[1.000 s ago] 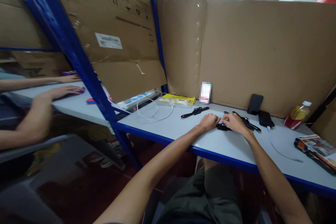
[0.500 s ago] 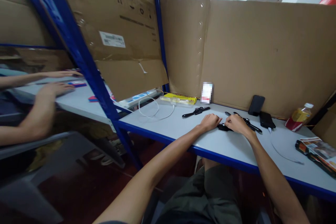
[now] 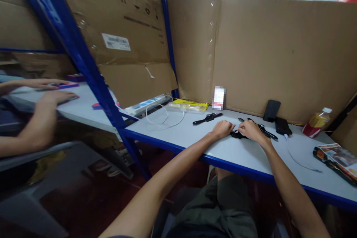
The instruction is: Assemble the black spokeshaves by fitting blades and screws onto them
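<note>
A black spokeshave (image 3: 237,134) lies low over the table between my hands, its middle part showing. My left hand (image 3: 222,129) is closed at its left end; the fingers hide the handle there. Closed at the other side, my right hand (image 3: 250,130) has thumb and fingers pinched near the spokeshave's body and covers its right end. Further left on the table lies a second spokeshave (image 3: 208,119), with nobody touching it. Beyond my right hand are more black spokeshaves (image 3: 267,133), partly hidden by the hand.
A phone (image 3: 219,97) leans against the cardboard at the back. To the right are a black phone (image 3: 272,111), a power bank (image 3: 283,126) with a white cable, a drink bottle (image 3: 317,122) and an orange-black package (image 3: 334,163). Another person's arms (image 3: 41,108) work at the left table.
My hands stay almost in place around the spokeshave. The view has shifted slightly. At the left table, the other person's hands have moved left, with a pink-and-blue box.
</note>
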Motion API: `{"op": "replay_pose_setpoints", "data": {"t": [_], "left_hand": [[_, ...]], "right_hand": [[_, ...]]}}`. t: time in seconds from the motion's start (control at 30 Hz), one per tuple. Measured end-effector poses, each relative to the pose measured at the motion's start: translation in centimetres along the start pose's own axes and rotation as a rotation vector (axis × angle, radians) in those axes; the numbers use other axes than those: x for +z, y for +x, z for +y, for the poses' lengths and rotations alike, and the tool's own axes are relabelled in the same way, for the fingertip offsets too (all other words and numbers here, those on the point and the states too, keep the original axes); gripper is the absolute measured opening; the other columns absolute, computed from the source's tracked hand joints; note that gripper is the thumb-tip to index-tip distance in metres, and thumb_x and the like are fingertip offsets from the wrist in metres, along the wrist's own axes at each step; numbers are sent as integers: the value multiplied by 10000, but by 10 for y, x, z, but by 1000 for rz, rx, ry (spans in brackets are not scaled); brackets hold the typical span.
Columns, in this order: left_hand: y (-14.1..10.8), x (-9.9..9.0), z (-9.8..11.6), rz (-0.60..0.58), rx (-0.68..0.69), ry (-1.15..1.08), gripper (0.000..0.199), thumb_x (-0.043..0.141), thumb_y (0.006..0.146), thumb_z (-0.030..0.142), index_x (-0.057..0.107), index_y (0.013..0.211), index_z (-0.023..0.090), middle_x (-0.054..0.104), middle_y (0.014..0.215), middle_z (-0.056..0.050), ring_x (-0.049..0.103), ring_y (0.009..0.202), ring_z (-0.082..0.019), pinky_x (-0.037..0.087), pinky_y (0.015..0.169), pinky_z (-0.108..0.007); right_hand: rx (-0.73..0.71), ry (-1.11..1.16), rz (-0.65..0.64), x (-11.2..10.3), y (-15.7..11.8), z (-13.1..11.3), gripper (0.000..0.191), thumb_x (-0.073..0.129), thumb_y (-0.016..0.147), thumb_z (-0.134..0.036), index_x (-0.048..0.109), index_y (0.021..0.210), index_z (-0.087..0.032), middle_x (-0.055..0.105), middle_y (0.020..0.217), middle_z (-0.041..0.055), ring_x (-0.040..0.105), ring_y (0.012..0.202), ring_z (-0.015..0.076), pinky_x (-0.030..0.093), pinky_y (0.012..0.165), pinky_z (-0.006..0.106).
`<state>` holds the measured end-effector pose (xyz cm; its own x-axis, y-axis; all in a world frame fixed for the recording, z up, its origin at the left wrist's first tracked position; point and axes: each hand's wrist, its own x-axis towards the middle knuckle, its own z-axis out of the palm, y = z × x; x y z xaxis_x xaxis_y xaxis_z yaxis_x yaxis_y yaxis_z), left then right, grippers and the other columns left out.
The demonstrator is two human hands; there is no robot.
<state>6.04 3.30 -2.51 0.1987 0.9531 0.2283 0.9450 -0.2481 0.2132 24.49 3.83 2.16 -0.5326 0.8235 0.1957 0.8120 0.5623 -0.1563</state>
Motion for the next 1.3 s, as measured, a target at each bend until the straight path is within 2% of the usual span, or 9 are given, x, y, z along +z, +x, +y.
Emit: {"op": "replay_pose_setpoints", "data": {"t": [0.17,0.27,0.43,0.63,0.8,0.93,1.03,1.13,1.3], "left_hand": [[-1,-1,0,0,3,0,526,368,1055,455,791,961,156,755,1037,-188,706,1011,-278,451,840,-324],[-1,-2,1,-6,-3,4,518,371,1052,453,791,988,157,754,1050,-186,702,1015,-275,454,837,-322],[-1,-1,1,-3,10,28,526,357,1054,445,789,995,150,753,1050,-190,707,1003,-278,456,824,-326],[-1,-2,1,-4,6,23,520,359,1060,436,786,982,151,753,1041,-185,711,991,-268,452,820,-318],[-1,-2,1,-4,12,6,533,364,1060,450,786,929,151,756,1018,-183,713,985,-276,449,817,-324],[-1,-1,0,2,8,1,523,373,1059,452,786,943,152,757,1019,-183,712,990,-278,447,819,-323],[-1,0,0,1,1,4,511,379,1059,448,789,957,159,759,1024,-175,710,991,-270,445,825,-316],[-1,0,0,0,5,8,520,374,1058,449,794,951,160,759,1026,-176,708,990,-272,445,827,-315],[0,-1,0,1,2,14,513,378,1055,447,792,952,161,759,1030,-176,708,986,-268,442,818,-314]], "right_hand": [[-71,77,-97,-3,-1,-4,222,625,855,-265,797,731,-199,673,623,7,563,602,147,334,573,238],[-106,121,-87,-4,-1,-6,298,577,889,-291,781,702,-180,623,567,-8,518,570,134,324,560,234],[-64,107,-3,-1,2,0,267,596,890,-320,825,826,-198,680,635,20,568,635,154,336,596,242],[-93,83,42,1,4,3,286,582,911,-355,832,932,-217,723,711,43,590,670,170,334,621,249],[-15,33,-6,-2,1,1,269,589,868,-320,806,787,-185,691,668,53,575,652,173,311,583,257],[-102,96,-108,-3,-1,-2,283,561,844,-295,762,685,-176,585,566,3,491,571,139,296,555,244],[-118,113,-74,-1,0,-3,316,524,862,-302,777,721,-175,586,579,5,484,585,138,298,564,242],[-42,64,0,0,1,0,288,541,838,-291,802,781,-182,628,617,26,510,616,149,293,575,254],[-81,70,-101,0,1,-1,297,548,835,-314,784,729,-169,601,592,11,506,589,135,292,563,243]]}}
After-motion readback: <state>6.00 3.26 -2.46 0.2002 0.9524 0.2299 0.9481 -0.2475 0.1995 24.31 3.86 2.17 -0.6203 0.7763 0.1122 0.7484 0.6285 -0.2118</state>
